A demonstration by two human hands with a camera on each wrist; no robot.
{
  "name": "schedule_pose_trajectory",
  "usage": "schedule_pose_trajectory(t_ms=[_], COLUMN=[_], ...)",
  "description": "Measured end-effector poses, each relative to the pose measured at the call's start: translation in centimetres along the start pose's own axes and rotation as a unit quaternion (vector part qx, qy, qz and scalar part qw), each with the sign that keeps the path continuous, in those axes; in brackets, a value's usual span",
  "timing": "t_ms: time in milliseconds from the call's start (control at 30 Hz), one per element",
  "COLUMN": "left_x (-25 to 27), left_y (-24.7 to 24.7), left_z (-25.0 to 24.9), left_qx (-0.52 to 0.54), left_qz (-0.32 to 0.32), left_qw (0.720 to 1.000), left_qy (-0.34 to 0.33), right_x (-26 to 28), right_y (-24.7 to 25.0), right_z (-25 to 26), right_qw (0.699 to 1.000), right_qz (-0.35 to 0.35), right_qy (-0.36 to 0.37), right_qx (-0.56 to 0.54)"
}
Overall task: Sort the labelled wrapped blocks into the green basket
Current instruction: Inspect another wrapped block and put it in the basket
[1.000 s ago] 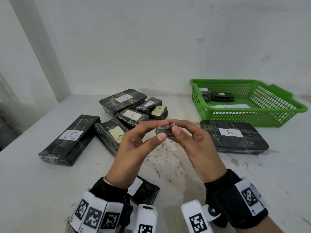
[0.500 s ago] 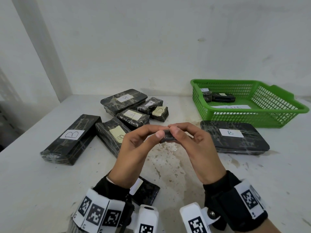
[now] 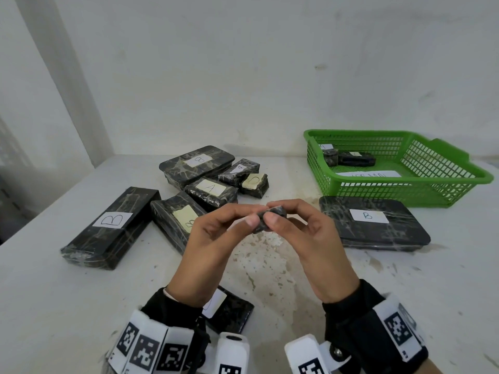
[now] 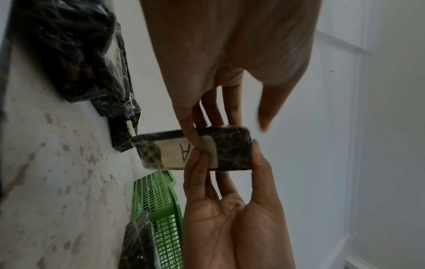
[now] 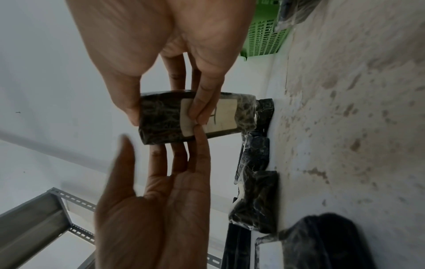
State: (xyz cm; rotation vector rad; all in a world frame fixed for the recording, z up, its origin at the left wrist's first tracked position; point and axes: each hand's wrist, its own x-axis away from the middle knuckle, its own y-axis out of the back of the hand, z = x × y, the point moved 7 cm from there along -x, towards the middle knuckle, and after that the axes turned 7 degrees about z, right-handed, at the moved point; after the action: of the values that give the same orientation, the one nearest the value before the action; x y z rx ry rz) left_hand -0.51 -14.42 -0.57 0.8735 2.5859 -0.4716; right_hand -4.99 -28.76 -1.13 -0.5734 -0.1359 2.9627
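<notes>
Both hands hold one small black wrapped block above the table's middle. Its pale label reads "A" in the left wrist view, on the block face turned away from my head. My right hand pinches it, thumb on one end and fingers on the label. My left hand has its index finger on the label and other fingers behind; its thumb looks blurred and off the block. The green basket stands at the back right with two small wrapped blocks inside.
A cluster of wrapped blocks lies at the back centre, a long "B" block to the left, a flat "B" block in front of the basket, and one more block under my left wrist. A white wall stands behind.
Both hands have sunk slightly with the small block, which has been turned between the fingers. The left thumb has come away from it.
</notes>
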Motion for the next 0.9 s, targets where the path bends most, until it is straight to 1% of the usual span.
schedule_pose_trajectory(t_ms=[100,200,300,433,500,600,700,800,900], left_x=[0.0,0.0,0.0,0.0,0.0,-0.1,-0.3,-0.5,-0.3], left_y=[0.3,0.3,0.1,0.2,0.1,0.5,1.6,2.6,3.1], left_z=[0.3,0.3,0.3,0.6,0.7,0.5,0.2,0.5,1.2], left_qx=[-0.015,-0.01,0.001,-0.018,-0.013,0.029,0.092,0.183,0.245], left_qz=[-0.009,-0.014,-0.007,0.0,-0.006,-0.042,-0.087,-0.123,-0.154], left_qw=[1.0,1.0,1.0,1.0,1.0,0.999,0.992,0.975,0.955], left_qy=[0.006,0.009,0.011,0.015,0.014,0.015,0.019,0.036,0.061], right_x=[-0.1,-0.2,-0.1,-0.1,-0.2,-0.3,-0.6,-0.9,-1.0], right_y=[-0.1,0.0,0.1,0.1,0.1,0.2,1.7,3.0,3.6], right_z=[-0.1,-0.1,0.3,0.1,0.2,0.2,-0.2,-0.9,-1.3], right_qw=[1.0,1.0,1.0,0.999,0.999,0.998,0.996,0.993,0.991], right_qz=[0.003,-0.003,-0.009,-0.014,-0.019,-0.023,-0.055,-0.062,-0.06], right_qy=[-0.008,-0.006,0.014,0.012,0.006,-0.019,-0.047,-0.067,-0.072], right_qx=[0.024,0.022,0.023,0.036,0.042,0.053,0.059,0.08,0.092])
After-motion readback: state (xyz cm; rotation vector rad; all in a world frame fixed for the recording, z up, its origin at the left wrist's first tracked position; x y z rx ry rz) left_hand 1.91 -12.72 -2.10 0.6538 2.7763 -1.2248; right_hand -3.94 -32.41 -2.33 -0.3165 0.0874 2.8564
